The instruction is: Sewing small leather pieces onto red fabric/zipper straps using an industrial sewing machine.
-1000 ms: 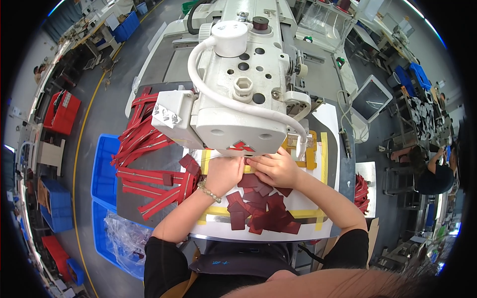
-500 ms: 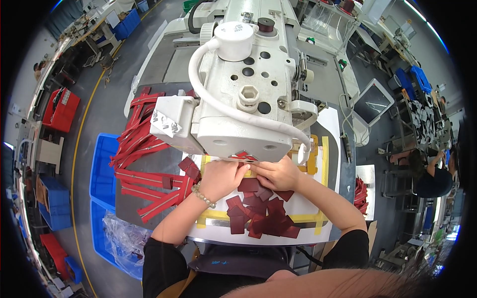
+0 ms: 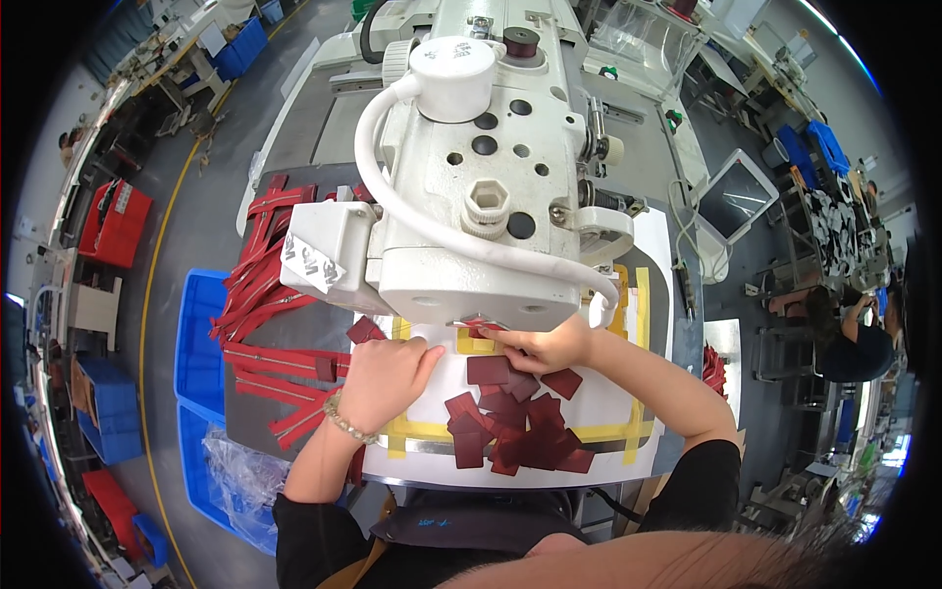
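My left hand (image 3: 386, 377) wears a beaded bracelet and lies over the right ends of the red zippers (image 3: 275, 358). Its fingers are curled inward with the thumb alongside, and whatever they grip is hidden. Under the head of a white sewing machine (image 3: 471, 265) sits a small yellow plate (image 3: 477, 344) with a red piece on it. My right hand (image 3: 551, 346) reaches there with its index finger stretched onto the plate. Its other fingers are bent over the dark red patches (image 3: 525, 422), which lie loosely piled on the white surface.
Blue bins (image 3: 201, 344) stand left of the table, one with clear plastic film (image 3: 245, 476). A screen (image 3: 734, 201) stands at the right. More red zippers (image 3: 714, 371) lie on the right side. Another person (image 3: 854, 339) sits farther right.
My left hand has moved left, away from the yellow plate, onto the zippers' ends. My right hand remains near the plate, its index finger now resting there alone.
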The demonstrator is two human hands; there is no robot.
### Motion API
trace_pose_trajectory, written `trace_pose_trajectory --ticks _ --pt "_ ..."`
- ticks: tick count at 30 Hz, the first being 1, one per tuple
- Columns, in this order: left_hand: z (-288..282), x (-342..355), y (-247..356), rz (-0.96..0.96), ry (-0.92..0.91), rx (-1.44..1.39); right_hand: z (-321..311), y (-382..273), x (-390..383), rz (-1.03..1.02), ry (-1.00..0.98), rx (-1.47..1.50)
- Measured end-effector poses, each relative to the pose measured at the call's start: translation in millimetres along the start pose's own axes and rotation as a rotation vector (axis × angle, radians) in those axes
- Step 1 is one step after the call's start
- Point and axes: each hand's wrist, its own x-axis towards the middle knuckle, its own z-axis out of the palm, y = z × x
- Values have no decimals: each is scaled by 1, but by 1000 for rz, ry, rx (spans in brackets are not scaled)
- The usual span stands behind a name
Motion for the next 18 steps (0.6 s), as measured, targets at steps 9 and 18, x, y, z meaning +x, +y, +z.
trace_pose_trajectory --ticks 9,18 --pt "-45 -27 -36 -298 195 -12 5 -8 -3 91 -1 19" --pt "-14 -43 -36 -271 199 -140 7 -20 -1 90 70 -116"
